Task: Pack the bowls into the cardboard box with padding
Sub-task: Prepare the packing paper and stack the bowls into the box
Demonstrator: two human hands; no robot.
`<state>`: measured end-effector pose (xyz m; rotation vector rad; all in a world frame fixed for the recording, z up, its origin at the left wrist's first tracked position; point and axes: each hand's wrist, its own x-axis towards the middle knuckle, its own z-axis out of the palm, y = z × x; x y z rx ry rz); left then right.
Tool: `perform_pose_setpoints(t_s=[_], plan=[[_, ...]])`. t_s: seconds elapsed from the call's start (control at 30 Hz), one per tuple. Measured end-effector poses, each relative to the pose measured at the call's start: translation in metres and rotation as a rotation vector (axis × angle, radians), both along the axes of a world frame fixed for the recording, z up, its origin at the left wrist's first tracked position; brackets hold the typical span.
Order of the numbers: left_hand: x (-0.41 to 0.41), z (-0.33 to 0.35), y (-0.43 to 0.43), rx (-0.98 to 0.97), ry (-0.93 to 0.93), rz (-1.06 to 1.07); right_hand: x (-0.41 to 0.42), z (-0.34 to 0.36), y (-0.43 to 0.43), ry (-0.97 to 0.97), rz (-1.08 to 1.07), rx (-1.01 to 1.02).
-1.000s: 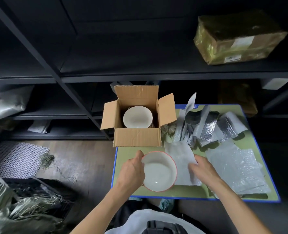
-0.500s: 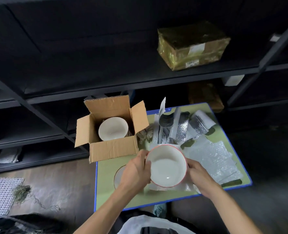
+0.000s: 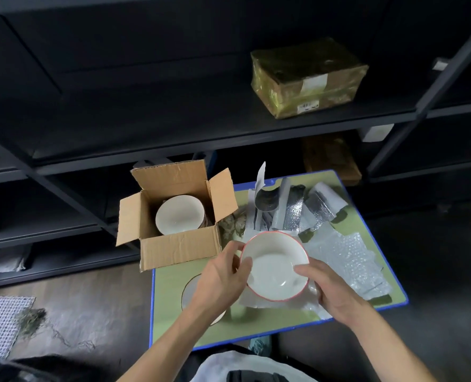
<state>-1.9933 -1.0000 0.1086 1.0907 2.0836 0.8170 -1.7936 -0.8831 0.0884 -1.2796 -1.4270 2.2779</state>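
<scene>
Your left hand (image 3: pixel 223 274) grips the near-left rim of the red-rimmed bowl (image 3: pixel 274 267), and your right hand (image 3: pixel 331 290) grips its right side with the thumb over the rim. The bowl sits between your palms, with a white padding sheet (image 3: pixel 253 300) under it. Centre the bowl on that sheet and fold the sheet fully over the rim before moving. A round item under your left wrist may be another bowl, but it is mostly hidden. Beyond your left hand, the cardboard box (image 3: pixel 179 249) stands open on the tabletop (image 3: pixel 256 326), with one packed bowl (image 3: pixel 177 215) inside. Lower yours in level.
</scene>
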Motion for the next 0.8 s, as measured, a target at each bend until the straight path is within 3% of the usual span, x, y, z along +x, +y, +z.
perform_pose_setpoints(t_s=[0.1, 0.2, 0.33, 0.53, 0.8], plan=[[-0.008, 0.004, -0.002, 0.022, -0.034, 0.006, -0.007, 0.009, 0.004, 0.019, 0.015, 0.014], [-0.018, 0.012, -0.008, 0.039, -0.236, -0.016, -0.020, 0.022, 0.007, 0.063, 0.105, 0.001], [-0.032, 0.022, -0.020, 0.121, -0.213, 0.079, -0.041, 0.038, 0.006, 0.113, 0.187, 0.048], [-0.051, 0.033, -0.038, 0.184, -0.362, 0.171, -0.076, 0.049, 0.002, 0.122, 0.248, 0.070], [-0.094, 0.026, -0.052, 0.212, -0.255, 0.197, -0.129, 0.048, -0.012, -0.034, 0.138, 0.110]])
